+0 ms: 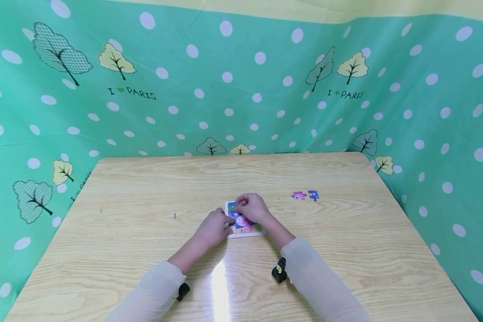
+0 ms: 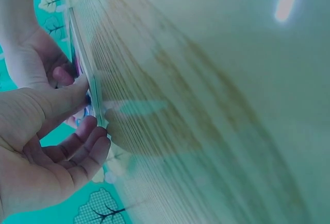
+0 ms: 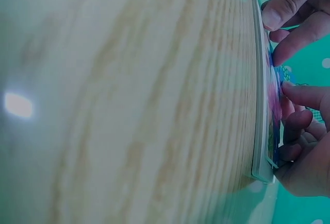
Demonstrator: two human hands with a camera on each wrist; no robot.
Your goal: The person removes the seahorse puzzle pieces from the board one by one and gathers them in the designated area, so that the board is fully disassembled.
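A small jigsaw puzzle (image 1: 245, 229) with a white border and a pink-and-blue picture sits at the middle of the table. My left hand (image 1: 214, 228) holds its left edge, the thumb (image 2: 77, 92) on top and the other fingers curled at the side. Over the upper part of the picture, my right hand (image 1: 252, 209) pinches a blue-green puzzle piece (image 3: 286, 71) near the top left corner. That piece is partly hidden by fingers, so how far it is seated cannot be told. The right wrist view shows the right hand (image 3: 309, 136) bent close above the puzzle.
Two loose pieces, one pink (image 1: 298, 195) and one blue (image 1: 313, 195), lie to the right on the wooden table (image 1: 145, 250). Tiny specks (image 1: 175, 215) dot the surface. A green curtain (image 1: 241, 89) surrounds the back and sides.
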